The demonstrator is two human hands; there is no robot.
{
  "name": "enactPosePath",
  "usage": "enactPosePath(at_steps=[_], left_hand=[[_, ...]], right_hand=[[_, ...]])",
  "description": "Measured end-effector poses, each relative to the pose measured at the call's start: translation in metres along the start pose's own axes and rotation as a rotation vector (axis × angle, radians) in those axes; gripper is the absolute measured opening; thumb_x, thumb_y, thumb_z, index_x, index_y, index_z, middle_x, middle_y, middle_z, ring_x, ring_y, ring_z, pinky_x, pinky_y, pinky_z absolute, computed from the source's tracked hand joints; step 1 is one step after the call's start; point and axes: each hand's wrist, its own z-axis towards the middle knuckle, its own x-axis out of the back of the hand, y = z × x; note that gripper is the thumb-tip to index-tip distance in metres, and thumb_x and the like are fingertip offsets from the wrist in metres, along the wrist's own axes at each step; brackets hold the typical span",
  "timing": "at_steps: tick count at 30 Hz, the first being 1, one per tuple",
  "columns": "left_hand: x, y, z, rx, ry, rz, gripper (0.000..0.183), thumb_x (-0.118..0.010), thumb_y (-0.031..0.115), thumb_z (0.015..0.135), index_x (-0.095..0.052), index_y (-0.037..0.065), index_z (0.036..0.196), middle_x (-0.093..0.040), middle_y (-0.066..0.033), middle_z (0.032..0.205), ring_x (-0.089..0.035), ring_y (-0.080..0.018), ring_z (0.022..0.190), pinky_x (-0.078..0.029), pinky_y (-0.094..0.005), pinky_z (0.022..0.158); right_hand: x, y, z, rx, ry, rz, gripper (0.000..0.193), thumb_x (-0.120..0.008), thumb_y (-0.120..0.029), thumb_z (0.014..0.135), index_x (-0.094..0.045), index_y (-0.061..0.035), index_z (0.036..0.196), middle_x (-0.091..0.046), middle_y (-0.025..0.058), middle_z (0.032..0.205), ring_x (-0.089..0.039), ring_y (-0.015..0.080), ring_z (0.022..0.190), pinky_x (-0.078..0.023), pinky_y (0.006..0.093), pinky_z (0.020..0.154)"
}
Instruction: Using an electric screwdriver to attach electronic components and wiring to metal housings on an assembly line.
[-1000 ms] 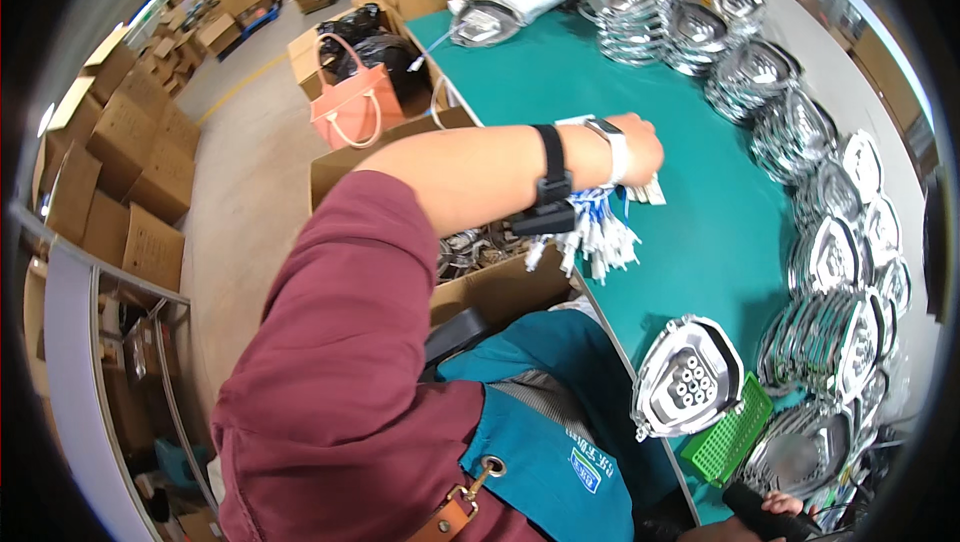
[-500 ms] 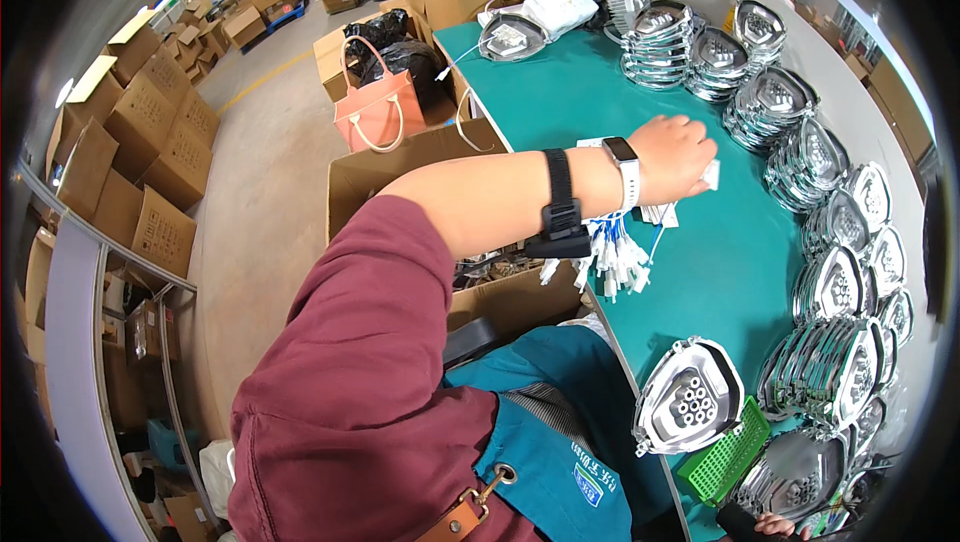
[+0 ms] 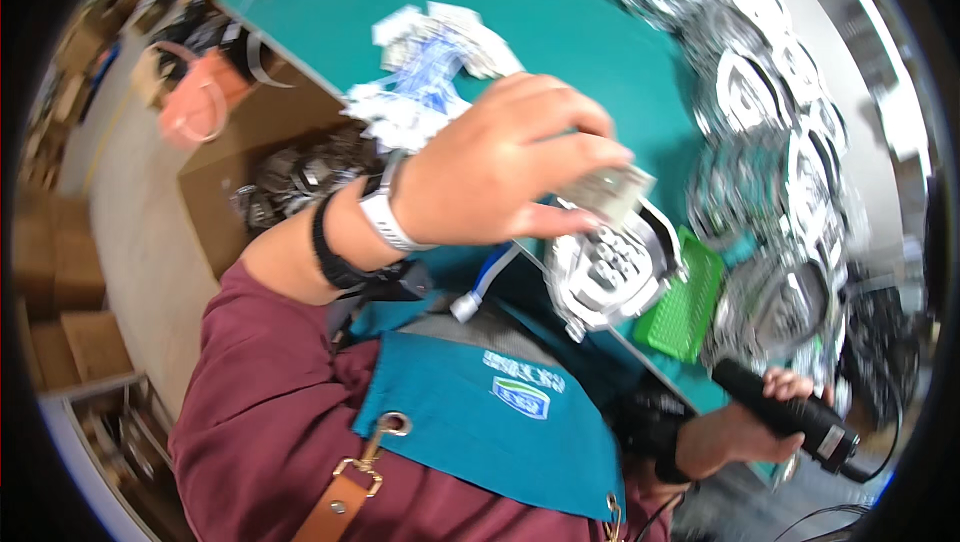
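Observation:
My left hand [image 3: 510, 157] pinches a small pale flat board [image 3: 620, 194] between thumb and fingers; motion blurs its details. Below this hand hangs a blue-and-white lead with a white connector [image 3: 465, 307]. Just under the board, a silver lamp housing [image 3: 612, 277] with a cluster of round studs lies at the table's near edge, partly covered by the board. At the lower right, my right hand [image 3: 745, 432] is wrapped around a black corded electric screwdriver [image 3: 785, 414], tilted with its cord toward the right.
A pile of wired boards [image 3: 430, 62] lies on the green table [image 3: 590, 52]. Stacked silver housings [image 3: 750, 182] line its right side. A green perforated basket [image 3: 682, 297] stands beside the single housing. An open carton [image 3: 215, 182] with parts sits at the table's left edge.
My left hand has come back from the pile toward the lamp housing, carrying the board. My right hand and the screwdriver have come further into view. The view has shifted.

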Motion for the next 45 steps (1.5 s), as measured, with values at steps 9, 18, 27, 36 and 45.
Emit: enactPosePath(at_steps=[9, 18, 27, 36, 45], left_hand=[[-0.076, 0.015, -0.01, 0.068, -0.216, -0.179, 0.042, -0.077, 0.024, 0.066, -0.063, 0.008, 0.101, -0.058, -0.0063, 0.098, -0.055, -0.0264, 0.09, -0.041, -0.0371, 0.082], [-0.101, 0.02, -0.022, 0.139, -0.19, -0.187, 0.042, -0.078, 0.028, 0.064, -0.064, 0.012, 0.101, -0.057, -0.0032, 0.101, -0.051, -0.023, 0.102, -0.032, -0.043, 0.092], [-0.102, 0.015, -0.027, 0.15, -0.171, -0.185, 0.042, -0.078, 0.027, 0.064, -0.064, 0.014, 0.102, -0.057, -0.0005, 0.102, -0.051, -0.0212, 0.103, -0.031, -0.0433, 0.092], [-0.103, 0.016, -0.03, 0.168, -0.14, -0.185, 0.042, -0.079, 0.025, 0.062, -0.064, 0.015, 0.1, -0.057, 0.0, 0.101, -0.052, -0.0209, 0.101, -0.031, -0.0449, 0.093], [-0.103, 0.017, -0.032, 0.195, -0.132, -0.213, 0.043, -0.08, 0.024, 0.06, -0.063, 0.015, 0.098, -0.056, 0.0011, 0.099, -0.052, -0.0206, 0.1, -0.031, -0.0451, 0.094]], right_hand=[[-0.08, -0.017, 0.008, 0.245, -0.107, 0.093, 0.079, -0.055, -0.06, 0.078, -0.036, -0.0043, 0.131, -0.046, 0.0089, 0.074, -0.046, 0.0194, 0.059, -0.04, 0.0345, 0.057], [-0.14, 0.021, 0.005, 0.128, -0.237, 0.181, 0.077, -0.055, -0.061, 0.077, -0.04, -0.0051, 0.127, -0.047, 0.01, 0.075, -0.047, 0.02, 0.059, -0.04, 0.0354, 0.057], [-0.148, 0.041, 0.003, 0.071, -0.348, 0.122, 0.078, -0.057, -0.062, 0.076, -0.038, -0.0061, 0.128, -0.051, 0.0099, 0.078, -0.05, 0.0199, 0.062, -0.042, 0.037, 0.061], [-0.151, 0.046, 0.002, 0.089, -0.349, 0.06, 0.076, -0.054, -0.062, 0.077, -0.038, -0.006, 0.126, -0.053, 0.0103, 0.075, -0.05, 0.0198, 0.061, -0.043, 0.0367, 0.059], [-0.153, 0.049, 0.001, 0.093, -0.36, 0.18, 0.088, -0.062, -0.061, 0.079, -0.028, 0.0007, 0.131, -0.055, 0.0165, 0.07, -0.054, 0.0243, 0.056, -0.049, 0.0367, 0.055]])
